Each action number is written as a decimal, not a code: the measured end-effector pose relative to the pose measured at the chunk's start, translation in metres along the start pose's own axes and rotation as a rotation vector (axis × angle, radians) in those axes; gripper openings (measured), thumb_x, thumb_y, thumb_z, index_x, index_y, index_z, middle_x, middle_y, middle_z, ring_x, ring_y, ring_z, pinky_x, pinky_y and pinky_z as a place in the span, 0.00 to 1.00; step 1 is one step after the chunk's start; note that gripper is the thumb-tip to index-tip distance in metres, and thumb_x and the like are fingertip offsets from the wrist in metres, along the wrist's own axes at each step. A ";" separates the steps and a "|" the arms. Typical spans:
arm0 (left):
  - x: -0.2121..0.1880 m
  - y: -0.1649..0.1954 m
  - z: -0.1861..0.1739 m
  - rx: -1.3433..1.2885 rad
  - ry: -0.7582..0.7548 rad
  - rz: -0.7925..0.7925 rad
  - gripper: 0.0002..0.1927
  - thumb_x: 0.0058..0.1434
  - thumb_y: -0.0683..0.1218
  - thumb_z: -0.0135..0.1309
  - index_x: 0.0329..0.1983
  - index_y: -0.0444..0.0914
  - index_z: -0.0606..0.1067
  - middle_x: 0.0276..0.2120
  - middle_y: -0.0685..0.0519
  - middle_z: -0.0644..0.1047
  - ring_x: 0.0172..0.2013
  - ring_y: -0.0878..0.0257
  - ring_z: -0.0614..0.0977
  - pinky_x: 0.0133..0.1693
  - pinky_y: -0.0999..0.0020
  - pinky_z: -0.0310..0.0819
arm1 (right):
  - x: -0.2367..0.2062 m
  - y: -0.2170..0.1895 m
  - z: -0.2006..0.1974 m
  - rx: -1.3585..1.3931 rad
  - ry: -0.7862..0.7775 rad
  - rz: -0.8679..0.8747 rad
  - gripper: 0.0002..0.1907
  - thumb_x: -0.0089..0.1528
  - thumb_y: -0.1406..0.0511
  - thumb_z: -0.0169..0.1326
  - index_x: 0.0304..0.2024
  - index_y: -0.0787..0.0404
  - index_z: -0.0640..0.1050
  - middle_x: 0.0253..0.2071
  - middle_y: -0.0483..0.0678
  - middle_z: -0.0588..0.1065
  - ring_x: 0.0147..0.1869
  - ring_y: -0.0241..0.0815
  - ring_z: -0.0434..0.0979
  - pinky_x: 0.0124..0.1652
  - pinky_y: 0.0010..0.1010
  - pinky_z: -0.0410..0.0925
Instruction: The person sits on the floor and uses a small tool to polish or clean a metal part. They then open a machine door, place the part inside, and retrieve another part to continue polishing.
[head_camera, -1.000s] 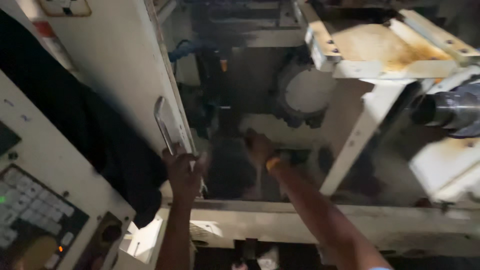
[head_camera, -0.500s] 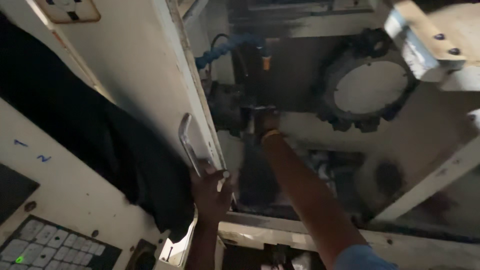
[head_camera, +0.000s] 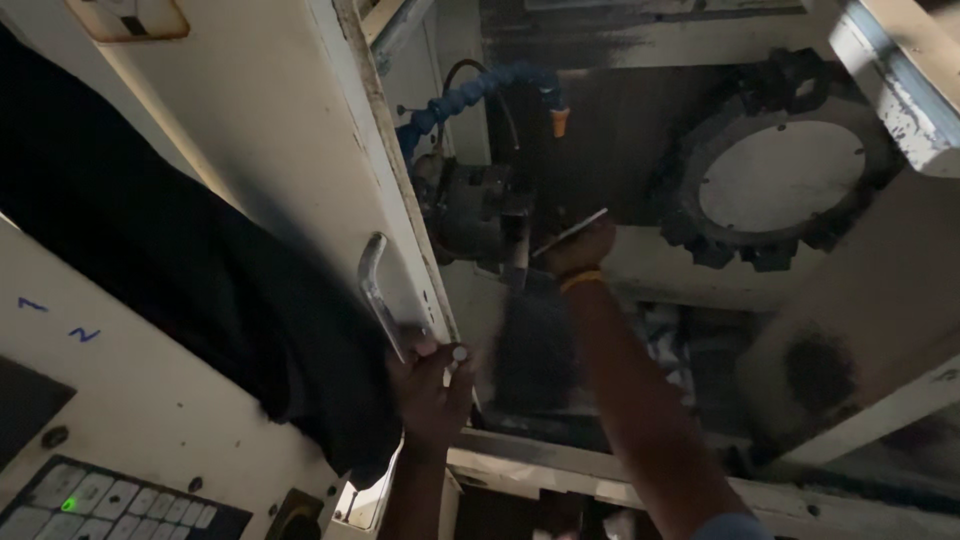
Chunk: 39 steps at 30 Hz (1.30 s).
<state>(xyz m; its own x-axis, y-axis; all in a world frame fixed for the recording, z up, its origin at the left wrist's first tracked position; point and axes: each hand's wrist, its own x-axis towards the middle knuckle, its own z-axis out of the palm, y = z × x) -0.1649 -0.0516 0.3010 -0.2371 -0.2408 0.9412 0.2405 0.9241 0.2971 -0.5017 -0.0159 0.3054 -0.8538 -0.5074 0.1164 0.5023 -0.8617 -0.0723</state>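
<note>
Left hand (head_camera: 432, 385), lower centre of the frame: fingers curled together around the lower end of the door handle (head_camera: 378, 292), a bent metal bar fixed to the cream machine door (head_camera: 290, 150) that fills the upper left. Right hand (head_camera: 578, 250), centre of the frame: reaches deep into the machine enclosure, fingers closed around a thin flat metal piece (head_camera: 570, 231) that slants up to the right; a yellow band (head_camera: 580, 282) sits on the wrist. Just left of this hand: a dark chuck body (head_camera: 470, 215), with the hand close against it; whether they touch cannot be told. Above: a blue segmented coolant hose (head_camera: 470, 92) ending in an orange nozzle (head_camera: 560, 122) that points down. Upper right: a round tool turret (head_camera: 780, 175), pale disc face with a dark toothed rim. Lower left corner: a control panel (head_camera: 110, 500) with pale keys and one green light. Left side: a dark window panel (head_camera: 150, 260) in the door.
</note>
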 end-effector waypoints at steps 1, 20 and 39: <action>0.000 0.000 -0.001 -0.014 0.001 0.001 0.10 0.66 0.49 0.60 0.41 0.38 0.80 0.55 0.43 0.69 0.58 0.51 0.69 0.56 0.54 0.71 | 0.004 0.000 -0.007 0.032 -0.215 0.018 0.28 0.72 0.47 0.33 0.48 0.59 0.78 0.41 0.53 0.77 0.37 0.49 0.77 0.34 0.41 0.73; -0.002 0.020 0.012 0.169 0.063 0.006 0.13 0.60 0.53 0.62 0.35 0.39 0.82 0.45 0.47 0.74 0.45 0.55 0.75 0.42 0.59 0.75 | 0.026 0.005 -0.006 -1.402 0.058 -0.016 0.23 0.69 0.56 0.38 0.58 0.62 0.71 0.52 0.53 0.72 0.48 0.47 0.72 0.45 0.38 0.68; 0.019 -0.023 0.010 0.249 0.045 -0.113 0.10 0.60 0.49 0.63 0.40 0.39 0.80 0.53 0.44 0.71 0.56 0.48 0.73 0.55 0.53 0.70 | -0.042 -0.064 -0.008 -0.966 -0.318 0.135 0.20 0.69 0.56 0.55 0.59 0.58 0.73 0.36 0.44 0.72 0.27 0.32 0.64 0.25 0.27 0.62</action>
<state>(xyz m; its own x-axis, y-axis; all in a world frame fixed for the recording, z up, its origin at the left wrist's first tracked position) -0.1840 -0.0749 0.3103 -0.2056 -0.3547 0.9121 -0.0253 0.9336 0.3573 -0.4993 0.0607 0.2973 -0.6517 -0.6987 0.2953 0.1467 -0.4980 -0.8547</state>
